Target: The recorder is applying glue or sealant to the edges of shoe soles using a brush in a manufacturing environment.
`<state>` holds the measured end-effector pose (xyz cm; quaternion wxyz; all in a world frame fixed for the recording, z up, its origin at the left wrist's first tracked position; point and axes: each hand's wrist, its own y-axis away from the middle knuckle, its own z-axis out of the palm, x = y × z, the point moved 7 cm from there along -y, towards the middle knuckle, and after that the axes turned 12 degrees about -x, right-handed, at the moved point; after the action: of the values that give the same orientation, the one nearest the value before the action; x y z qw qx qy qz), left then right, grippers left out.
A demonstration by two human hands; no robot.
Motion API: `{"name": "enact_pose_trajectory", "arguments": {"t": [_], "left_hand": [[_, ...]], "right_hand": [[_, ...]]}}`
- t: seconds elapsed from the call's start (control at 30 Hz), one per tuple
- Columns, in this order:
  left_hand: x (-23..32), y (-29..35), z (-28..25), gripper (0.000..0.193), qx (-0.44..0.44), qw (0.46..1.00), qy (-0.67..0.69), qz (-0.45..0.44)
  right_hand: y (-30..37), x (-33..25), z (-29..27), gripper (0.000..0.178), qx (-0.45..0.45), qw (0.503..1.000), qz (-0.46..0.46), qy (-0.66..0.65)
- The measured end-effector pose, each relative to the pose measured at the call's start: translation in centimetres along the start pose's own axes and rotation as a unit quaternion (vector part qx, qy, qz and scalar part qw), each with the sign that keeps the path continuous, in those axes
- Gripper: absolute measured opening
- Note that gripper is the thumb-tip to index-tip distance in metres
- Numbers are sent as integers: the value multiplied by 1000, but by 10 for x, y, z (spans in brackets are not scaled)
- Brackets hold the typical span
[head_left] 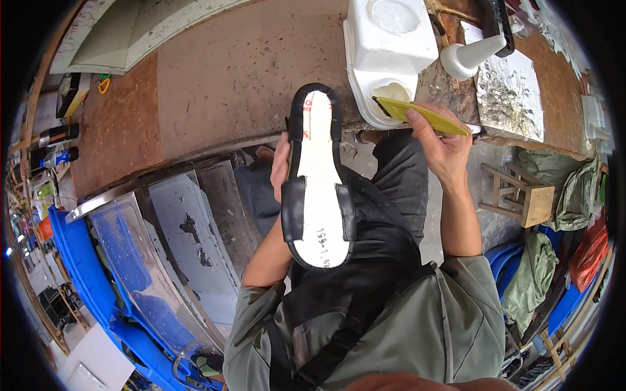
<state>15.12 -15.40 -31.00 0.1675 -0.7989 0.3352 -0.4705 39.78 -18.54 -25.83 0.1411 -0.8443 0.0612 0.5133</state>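
My left hand (280, 164) is closed round the side of a black sandal (295, 212), partly hidden behind it. The sandal is held upside down, its white sole board (320, 169) facing up and the black strap edges folded over its rim. In my right hand (443, 146) is a flat yellow-handled brush (427, 117), gripped between thumb and fingers. Its dark bristle end sits over the round mouth of a white plastic glue pot (365, 111) at the bench edge. Whether the bristles touch the inside cannot be made out.
The brown workbench (228, 72) runs across the far side. A white cone-nosed bottle (460, 62) lies near a stained paper sheet (512, 91). Left are a metal-edged rack (140, 260) and blue bins (85, 260); right, a wooden stool (518, 195) and green cloth (531, 280).
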Motion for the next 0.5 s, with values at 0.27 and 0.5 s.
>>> {"name": "enact_pose_trajectory", "arguments": {"t": [0.27, 0.5], "left_hand": [[-9, 25, 12, 71, -2, 998, -19, 57], [-35, 46, 20, 61, -91, 985, 110, -97]], "right_hand": [[0, 11, 8, 14, -25, 998, 27, -59], [-4, 28, -8, 17, 1, 970, 131, -203]]}}
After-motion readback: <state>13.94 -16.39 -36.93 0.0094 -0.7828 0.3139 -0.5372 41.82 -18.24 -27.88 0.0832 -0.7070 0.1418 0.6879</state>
